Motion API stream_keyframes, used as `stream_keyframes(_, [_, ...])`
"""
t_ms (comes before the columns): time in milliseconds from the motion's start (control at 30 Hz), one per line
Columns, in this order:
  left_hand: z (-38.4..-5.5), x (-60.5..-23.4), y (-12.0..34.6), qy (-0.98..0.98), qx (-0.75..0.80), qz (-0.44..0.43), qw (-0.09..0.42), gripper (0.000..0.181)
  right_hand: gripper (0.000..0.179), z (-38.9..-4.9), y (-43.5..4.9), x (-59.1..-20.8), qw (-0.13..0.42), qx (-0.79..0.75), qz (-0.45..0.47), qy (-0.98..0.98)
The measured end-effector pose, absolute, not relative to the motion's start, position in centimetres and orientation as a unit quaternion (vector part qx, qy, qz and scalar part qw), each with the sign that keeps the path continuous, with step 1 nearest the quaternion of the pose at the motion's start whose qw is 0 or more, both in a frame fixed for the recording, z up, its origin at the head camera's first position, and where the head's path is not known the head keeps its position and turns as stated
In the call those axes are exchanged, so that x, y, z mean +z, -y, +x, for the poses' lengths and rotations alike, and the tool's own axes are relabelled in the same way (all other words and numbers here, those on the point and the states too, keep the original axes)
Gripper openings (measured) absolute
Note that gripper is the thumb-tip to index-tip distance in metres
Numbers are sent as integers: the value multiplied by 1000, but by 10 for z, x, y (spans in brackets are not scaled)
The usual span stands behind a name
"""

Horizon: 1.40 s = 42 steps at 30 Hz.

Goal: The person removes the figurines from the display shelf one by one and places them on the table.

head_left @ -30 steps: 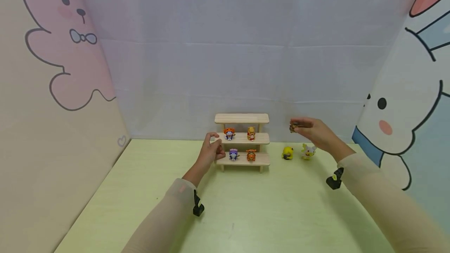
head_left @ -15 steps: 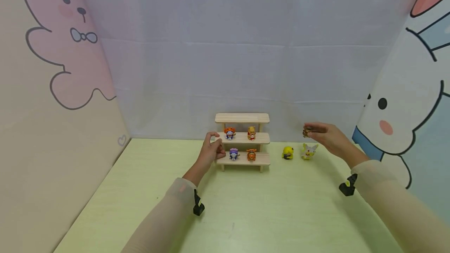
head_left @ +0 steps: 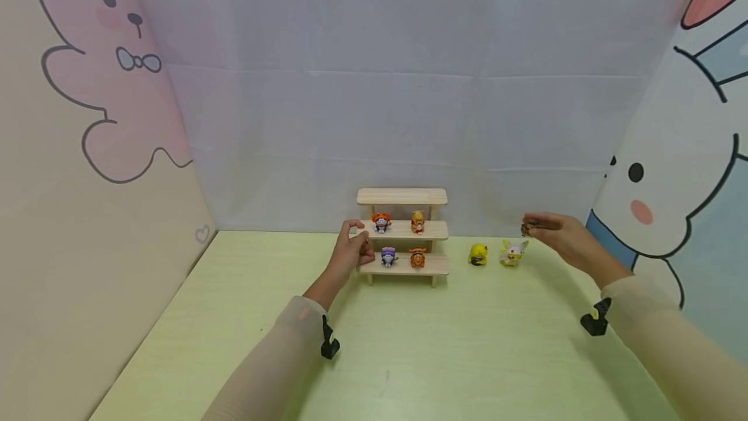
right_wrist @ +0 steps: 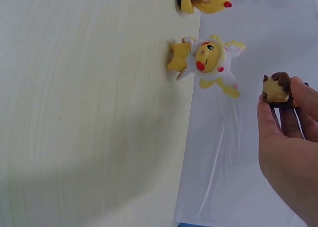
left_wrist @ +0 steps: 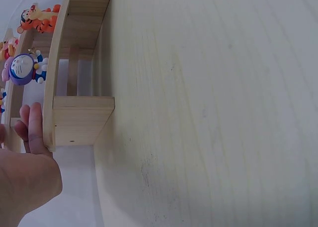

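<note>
A three-tier wooden display shelf (head_left: 402, 196) stands near the back wall. My left hand (head_left: 348, 251) grips its left end, with fingers (left_wrist: 36, 127) between the tiers in the left wrist view. On the middle tier are a red-hatted figurine (head_left: 382, 222) and a yellow bear figurine (head_left: 417, 222). The lower tier carries a purple-capped figurine (head_left: 388, 256) and an orange tiger figurine (head_left: 417, 257). Over at the right, my right hand (head_left: 563, 239) pinches a small brown-and-tan figurine (right_wrist: 276, 89) in the air, its front partly covered by the fingers.
Two figurines stand on the pale table (head_left: 362, 349) right of the shelf: a yellow-haired one (head_left: 478, 255) and a yellow one in a white costume (head_left: 513, 253). A white cloth wall (head_left: 374, 115) rises behind, with cartoon-printed panels on both sides.
My right hand has moved right and slightly down with the brown figurine, now just right of and above the white-costumed one. The left hand and the shelf have stayed put.
</note>
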<state>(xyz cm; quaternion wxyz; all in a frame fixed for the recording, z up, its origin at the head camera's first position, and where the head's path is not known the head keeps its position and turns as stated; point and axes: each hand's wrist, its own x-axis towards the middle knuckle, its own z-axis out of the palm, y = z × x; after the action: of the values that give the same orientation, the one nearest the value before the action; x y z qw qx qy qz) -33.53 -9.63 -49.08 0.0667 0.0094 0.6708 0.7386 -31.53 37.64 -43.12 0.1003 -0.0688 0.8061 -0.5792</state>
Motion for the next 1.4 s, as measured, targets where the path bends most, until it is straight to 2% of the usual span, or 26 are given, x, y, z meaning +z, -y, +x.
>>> stream_keyframes(433, [-334, -489, 95, -673, 737, 9, 63, 21, 53, -312, -398, -447, 94, -604, -61, -789])
stream_keyframes(1000, [-332, -488, 93, -669, 741, 8, 61, 21, 60, -308, -412, -478, 107, -588, -51, -800])
stream_keyframes(1400, [-332, -488, 94, -670, 739, 16, 64, 29, 53, -311, -409, -503, 101, -617, -35, -780])
